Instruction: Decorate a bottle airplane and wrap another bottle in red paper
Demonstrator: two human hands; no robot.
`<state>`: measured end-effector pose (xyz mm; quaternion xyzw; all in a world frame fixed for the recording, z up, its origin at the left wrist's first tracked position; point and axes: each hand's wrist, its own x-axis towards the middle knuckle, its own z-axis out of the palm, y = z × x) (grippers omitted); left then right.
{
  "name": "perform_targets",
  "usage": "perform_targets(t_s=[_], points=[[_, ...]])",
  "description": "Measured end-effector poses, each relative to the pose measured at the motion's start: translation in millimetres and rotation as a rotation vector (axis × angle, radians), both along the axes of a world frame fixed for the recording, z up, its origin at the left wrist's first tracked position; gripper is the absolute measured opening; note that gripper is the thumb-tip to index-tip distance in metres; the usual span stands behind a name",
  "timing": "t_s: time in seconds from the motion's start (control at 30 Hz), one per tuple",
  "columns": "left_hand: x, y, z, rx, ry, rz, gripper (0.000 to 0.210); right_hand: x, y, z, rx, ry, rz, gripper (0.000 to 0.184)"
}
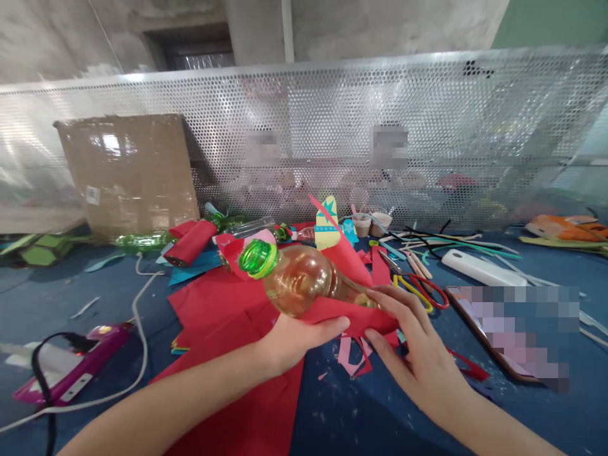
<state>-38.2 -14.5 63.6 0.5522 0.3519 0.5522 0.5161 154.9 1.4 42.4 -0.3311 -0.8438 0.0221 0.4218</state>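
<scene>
A clear plastic bottle [299,278] with a green neck [259,258] lies tilted between my hands, neck toward the upper left. Around its lower side a piece of red paper [339,315] is partly wrapped. My left hand [299,339] supports it from below, thumb pressed on the paper and fingers hidden behind the bottle. At the bottle's right end, my right hand [413,339] grips the paper and bottle between bent fingers and thumb. Beneath lie large red paper sheets [218,386]. Pink paper scraps [350,356] rest just under the hands.
Scissors with red handles [430,291], a phone [503,335] and a white stick-like device [482,267] are at the right. A purple power strip [78,364] with cables lies left. Behind stand a cardboard sheet [128,171] and a perforated metal screen [313,114].
</scene>
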Motion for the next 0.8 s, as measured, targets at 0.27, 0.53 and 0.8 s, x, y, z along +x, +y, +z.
perform_targets(t_s=[0.27,0.53,0.8], points=[[2.4,10.9,-1.2,-0.177,-0.241,-0.009,0.036,0.5,4.0,-1.1,-0.185,0.167,0.062,0.011],[3.5,19.2,-11.0,-0.249,-0.349,-0.011,0.028,-5.4,13.2,-13.0,-0.389,0.344,0.088,0.009],[7.3,17.3,-10.4,-0.291,-0.361,0.036,0.027,-0.2,10.5,1.6,-0.139,0.055,0.032,0.008]])
